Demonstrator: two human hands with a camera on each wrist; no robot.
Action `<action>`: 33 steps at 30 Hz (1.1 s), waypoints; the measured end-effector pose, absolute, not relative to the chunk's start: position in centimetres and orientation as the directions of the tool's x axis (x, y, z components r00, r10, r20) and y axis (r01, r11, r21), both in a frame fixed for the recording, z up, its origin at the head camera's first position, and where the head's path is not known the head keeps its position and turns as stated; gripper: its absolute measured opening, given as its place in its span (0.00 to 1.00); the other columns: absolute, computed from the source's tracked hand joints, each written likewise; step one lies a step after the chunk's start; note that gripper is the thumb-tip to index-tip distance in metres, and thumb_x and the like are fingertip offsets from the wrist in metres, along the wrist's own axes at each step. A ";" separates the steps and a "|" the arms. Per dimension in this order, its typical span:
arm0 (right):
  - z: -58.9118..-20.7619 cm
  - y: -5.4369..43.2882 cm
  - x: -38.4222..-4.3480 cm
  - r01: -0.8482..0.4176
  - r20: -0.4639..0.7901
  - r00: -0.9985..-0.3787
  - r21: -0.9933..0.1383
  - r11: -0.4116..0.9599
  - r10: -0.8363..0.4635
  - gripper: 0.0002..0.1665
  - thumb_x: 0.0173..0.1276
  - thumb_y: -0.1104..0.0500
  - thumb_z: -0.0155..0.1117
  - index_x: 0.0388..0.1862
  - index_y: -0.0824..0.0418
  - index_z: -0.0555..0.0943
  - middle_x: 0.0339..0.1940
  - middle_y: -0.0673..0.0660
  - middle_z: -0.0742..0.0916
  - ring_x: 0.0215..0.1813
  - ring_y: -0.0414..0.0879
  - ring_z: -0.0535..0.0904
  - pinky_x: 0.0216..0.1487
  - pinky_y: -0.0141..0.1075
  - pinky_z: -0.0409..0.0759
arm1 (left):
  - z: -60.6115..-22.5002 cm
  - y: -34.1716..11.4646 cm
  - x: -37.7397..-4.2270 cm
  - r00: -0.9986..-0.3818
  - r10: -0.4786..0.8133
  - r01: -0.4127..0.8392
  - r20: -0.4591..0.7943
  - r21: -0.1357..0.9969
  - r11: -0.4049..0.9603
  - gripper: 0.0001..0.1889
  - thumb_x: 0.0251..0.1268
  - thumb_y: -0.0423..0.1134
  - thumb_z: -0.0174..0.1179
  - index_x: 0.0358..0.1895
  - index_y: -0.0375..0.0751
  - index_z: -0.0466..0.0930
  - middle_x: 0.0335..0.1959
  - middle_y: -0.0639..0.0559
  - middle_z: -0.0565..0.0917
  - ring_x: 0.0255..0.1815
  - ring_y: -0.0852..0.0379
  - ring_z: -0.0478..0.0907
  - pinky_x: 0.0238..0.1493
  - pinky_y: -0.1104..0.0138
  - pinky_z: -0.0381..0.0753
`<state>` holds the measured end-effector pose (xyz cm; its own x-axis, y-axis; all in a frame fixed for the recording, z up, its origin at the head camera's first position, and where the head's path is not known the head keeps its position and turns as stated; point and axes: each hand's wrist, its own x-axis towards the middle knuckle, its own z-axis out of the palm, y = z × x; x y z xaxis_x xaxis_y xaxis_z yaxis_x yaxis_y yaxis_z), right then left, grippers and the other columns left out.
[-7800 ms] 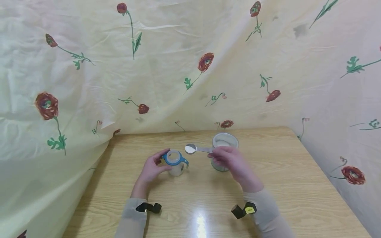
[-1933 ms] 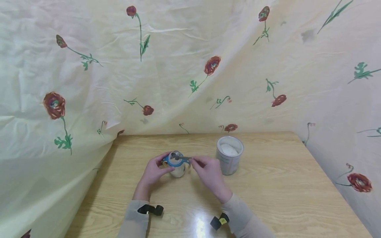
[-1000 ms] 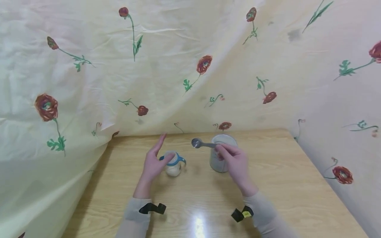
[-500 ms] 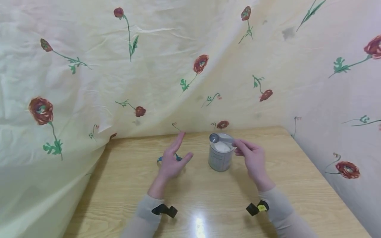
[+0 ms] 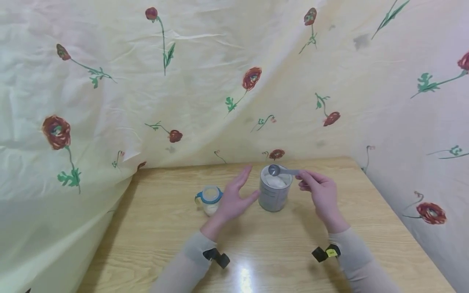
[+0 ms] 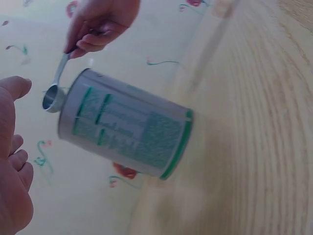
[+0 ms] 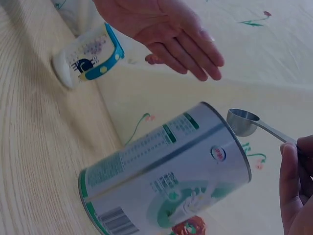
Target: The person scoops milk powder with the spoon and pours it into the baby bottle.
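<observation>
One tin point(image 5: 272, 200), left hand point(image 5: 233, 200) beside it, fingers point(image 5: 243, 178) straight, right hand point(image 5: 323, 195) pinching a scoop point(image 5: 274, 170) above it, powder point(image 5: 276, 182) visible only from head, barcode point(image 7: 118, 223) only from right wrist

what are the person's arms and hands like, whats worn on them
The sleeves are long and pale greyish beige, each with a black strap and a small black box. The right strap shows a yellow label. The left hand and right hand wear no gloves.

shiny metal scoop point(image 7: 248, 125); smooth can point(image 7: 168, 169); glossy wood-grain table point(image 5: 271, 244).
</observation>
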<state>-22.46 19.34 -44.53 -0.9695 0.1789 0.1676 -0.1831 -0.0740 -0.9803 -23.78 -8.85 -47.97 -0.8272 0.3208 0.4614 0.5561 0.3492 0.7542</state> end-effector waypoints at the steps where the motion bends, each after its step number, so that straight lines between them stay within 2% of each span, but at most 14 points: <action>1: -44.6 19.5 -22.5 -0.188 0.173 -0.969 -0.980 -0.070 0.176 0.16 0.79 0.59 0.70 0.52 0.74 0.88 0.35 0.48 0.92 0.35 0.38 0.86 0.41 0.29 0.89 | -48.2 -8.7 -23.9 -0.833 0.325 0.546 0.448 0.761 0.350 0.44 0.74 0.50 0.70 0.85 0.42 0.59 0.85 0.51 0.60 0.85 0.51 0.57 0.84 0.54 0.58; 7: -44.6 20.6 -23.4 -0.218 0.219 -0.965 -0.976 0.029 0.143 0.20 0.79 0.59 0.69 0.55 0.79 0.85 0.36 0.46 0.93 0.34 0.36 0.87 0.40 0.28 0.89 | -48.8 -7.3 -24.7 -0.861 0.345 0.488 0.374 0.799 0.351 0.46 0.74 0.50 0.70 0.86 0.44 0.56 0.86 0.51 0.58 0.86 0.51 0.55 0.84 0.56 0.56; 11: -44.3 21.5 -24.1 -0.240 0.263 -0.960 -0.950 0.198 0.096 0.23 0.80 0.57 0.68 0.56 0.79 0.85 0.36 0.41 0.92 0.33 0.35 0.88 0.40 0.27 0.89 | -49.0 -6.2 -25.3 -0.875 0.359 0.456 0.325 0.801 0.387 0.50 0.71 0.51 0.73 0.88 0.48 0.52 0.87 0.53 0.54 0.87 0.50 0.52 0.84 0.55 0.55; 15: -44.1 22.1 -25.0 -0.351 0.396 -0.918 -0.845 0.402 0.030 0.16 0.79 0.58 0.70 0.51 0.71 0.90 0.34 0.48 0.93 0.32 0.36 0.88 0.36 0.24 0.86 | -49.1 -5.2 -25.9 -0.893 0.350 0.419 0.285 0.811 0.409 0.55 0.67 0.53 0.76 0.89 0.47 0.49 0.88 0.51 0.53 0.87 0.50 0.53 0.84 0.56 0.56; 18: -44.1 22.4 -25.7 -0.513 0.561 -0.821 -0.649 0.562 -0.102 0.08 0.73 0.64 0.74 0.46 0.66 0.93 0.35 0.55 0.93 0.30 0.40 0.87 0.32 0.23 0.83 | -49.0 -4.7 -26.2 -0.917 0.322 0.358 0.237 0.846 0.395 0.58 0.64 0.57 0.77 0.89 0.49 0.49 0.88 0.51 0.53 0.86 0.49 0.53 0.84 0.53 0.57; 20: -44.1 22.4 -26.2 -0.625 0.656 -0.718 -0.462 0.630 -0.232 0.08 0.67 0.68 0.78 0.45 0.65 0.94 0.36 0.58 0.94 0.30 0.43 0.87 0.29 0.25 0.83 | -49.1 -4.4 -26.4 -0.927 0.309 0.324 0.212 0.868 0.376 0.58 0.62 0.58 0.78 0.89 0.51 0.50 0.88 0.52 0.55 0.86 0.49 0.54 0.84 0.51 0.58; 23: -43.9 22.2 -26.7 -0.748 0.722 -0.542 -0.182 0.638 -0.430 0.14 0.58 0.72 0.81 0.45 0.65 0.94 0.38 0.59 0.94 0.31 0.48 0.89 0.29 0.34 0.87 | -49.2 -4.0 -26.8 -0.931 0.312 0.296 0.189 0.892 0.342 0.58 0.62 0.57 0.78 0.89 0.50 0.50 0.87 0.52 0.55 0.85 0.48 0.57 0.82 0.51 0.61; 26: -43.6 21.8 -27.0 -0.808 0.715 -0.416 -0.008 0.589 -0.562 0.18 0.52 0.73 0.83 0.44 0.66 0.93 0.36 0.59 0.93 0.31 0.51 0.89 0.27 0.43 0.88 | -49.5 -3.7 -27.1 -0.930 0.317 0.283 0.184 0.911 0.300 0.58 0.63 0.55 0.79 0.88 0.47 0.51 0.87 0.50 0.57 0.84 0.46 0.60 0.81 0.54 0.64; 29: -43.3 21.5 -27.2 -0.827 0.688 -0.364 0.071 0.558 -0.628 0.19 0.50 0.73 0.85 0.43 0.66 0.93 0.34 0.58 0.91 0.29 0.50 0.87 0.27 0.43 0.88 | -49.6 -3.5 -27.3 -0.934 0.309 0.266 0.181 0.928 0.261 0.58 0.62 0.54 0.80 0.88 0.43 0.51 0.86 0.49 0.59 0.83 0.45 0.61 0.81 0.55 0.66; 33: -43.2 21.0 -27.5 -0.831 0.653 -0.358 0.103 0.546 -0.667 0.20 0.47 0.72 0.87 0.41 0.65 0.93 0.33 0.57 0.90 0.29 0.48 0.85 0.27 0.41 0.88 | -49.6 -3.4 -27.4 -0.939 0.293 0.252 0.180 0.940 0.230 0.58 0.61 0.52 0.81 0.87 0.43 0.53 0.86 0.50 0.60 0.83 0.45 0.62 0.80 0.56 0.66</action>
<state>-27.45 20.95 -43.16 -0.3576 -0.6673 0.6534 -0.8312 0.5464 0.1031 -27.41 -3.35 -49.61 -0.9391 0.2930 0.1797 0.2517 0.2304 0.9400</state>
